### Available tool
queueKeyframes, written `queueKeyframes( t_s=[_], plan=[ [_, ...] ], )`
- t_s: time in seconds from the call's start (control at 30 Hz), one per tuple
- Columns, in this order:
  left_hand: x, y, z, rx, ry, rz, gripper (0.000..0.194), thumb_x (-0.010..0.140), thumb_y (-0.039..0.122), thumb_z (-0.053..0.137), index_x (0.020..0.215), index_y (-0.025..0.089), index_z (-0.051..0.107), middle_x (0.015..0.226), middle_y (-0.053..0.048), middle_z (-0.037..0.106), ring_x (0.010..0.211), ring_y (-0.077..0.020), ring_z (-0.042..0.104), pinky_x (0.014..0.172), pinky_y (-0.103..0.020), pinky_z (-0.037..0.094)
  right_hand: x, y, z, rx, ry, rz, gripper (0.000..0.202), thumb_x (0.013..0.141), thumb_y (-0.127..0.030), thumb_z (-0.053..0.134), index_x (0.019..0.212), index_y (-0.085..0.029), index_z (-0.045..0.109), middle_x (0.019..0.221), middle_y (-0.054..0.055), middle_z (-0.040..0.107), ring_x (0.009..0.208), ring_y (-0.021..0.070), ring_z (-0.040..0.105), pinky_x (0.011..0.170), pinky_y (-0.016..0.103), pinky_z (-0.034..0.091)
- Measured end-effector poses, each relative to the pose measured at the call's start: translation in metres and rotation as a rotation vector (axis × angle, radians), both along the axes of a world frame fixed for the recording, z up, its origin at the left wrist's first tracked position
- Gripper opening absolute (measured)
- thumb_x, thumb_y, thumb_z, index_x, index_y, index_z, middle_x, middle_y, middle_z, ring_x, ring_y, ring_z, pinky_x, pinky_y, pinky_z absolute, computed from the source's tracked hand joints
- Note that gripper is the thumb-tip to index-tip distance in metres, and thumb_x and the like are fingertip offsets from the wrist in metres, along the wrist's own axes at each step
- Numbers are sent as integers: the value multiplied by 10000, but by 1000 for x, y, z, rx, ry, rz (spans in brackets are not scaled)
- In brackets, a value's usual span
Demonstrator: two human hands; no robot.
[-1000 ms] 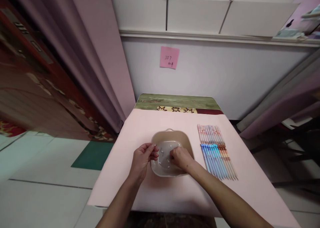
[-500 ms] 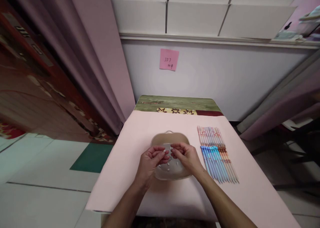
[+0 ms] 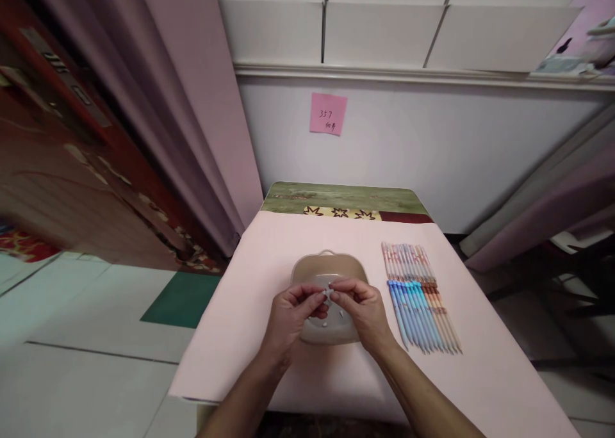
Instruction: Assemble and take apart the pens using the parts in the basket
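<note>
Over a shallow beige tray (image 3: 331,263), my left hand (image 3: 296,308) and my right hand (image 3: 360,303) meet fingertip to fingertip. Each is closed in a pinch, with tiny white pieces (image 3: 328,292) between the fingertips. Which hand holds which piece is too small to tell. Several small white pieces (image 3: 325,324) lie on the tray's floor, partly hidden by my hands.
Right of the tray, blue and brown pens (image 3: 416,316) lie in a row below a row of pale patterned pens (image 3: 408,262). They rest on a pink-covered table (image 3: 250,259). A pink note (image 3: 328,113) is stuck on the wall behind.
My hands have come together, so the fingertips that were apart now meet over the tray. The whole view has shifted slightly.
</note>
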State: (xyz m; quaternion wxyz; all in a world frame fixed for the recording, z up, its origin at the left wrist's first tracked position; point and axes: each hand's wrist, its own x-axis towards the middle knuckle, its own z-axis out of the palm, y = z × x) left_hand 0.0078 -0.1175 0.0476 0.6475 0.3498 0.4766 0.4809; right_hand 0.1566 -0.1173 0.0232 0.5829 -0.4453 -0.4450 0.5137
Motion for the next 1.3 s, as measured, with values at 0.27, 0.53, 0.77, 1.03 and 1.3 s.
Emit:
queueKeyframes(
  t_s=[0.27,0.53,0.77,1.03,1.3],
  plan=[
    [2,-3,8,29,44,-28,200,667,277,765,781,124,706,653,-27,682,545,-109,592,577,-226,500,1,-3,4,114,-112,21,119,696,-311,779,746,-210,742,802,39,719,789,181,667,714,286,546],
    [-2,-7,19,218,232,-103,160,735,305,704,766,149,694,590,-10,636,578,-134,587,582,-233,482,9,-14,13,207,-371,16,110,781,-311,718,810,-207,737,771,43,727,694,173,680,639,271,553],
    [0,-11,28,221,265,-100,141,734,296,700,761,158,691,569,-1,633,545,-125,583,554,-226,483,8,-18,25,418,-484,-62,46,808,-211,695,842,-228,720,785,21,737,720,159,690,662,256,550],
    [1,-14,26,189,188,-115,132,740,282,697,770,154,684,563,-4,638,530,-123,579,551,-234,486,8,-19,25,516,-511,-92,121,809,-156,679,885,-243,716,811,20,742,737,159,699,670,260,565],
    [11,-19,24,318,210,-22,99,768,273,676,801,179,673,651,-8,642,628,-142,602,622,-241,493,11,-25,33,341,-407,-67,102,812,-237,675,894,-233,736,813,49,741,745,188,698,672,291,571]
  ],
)
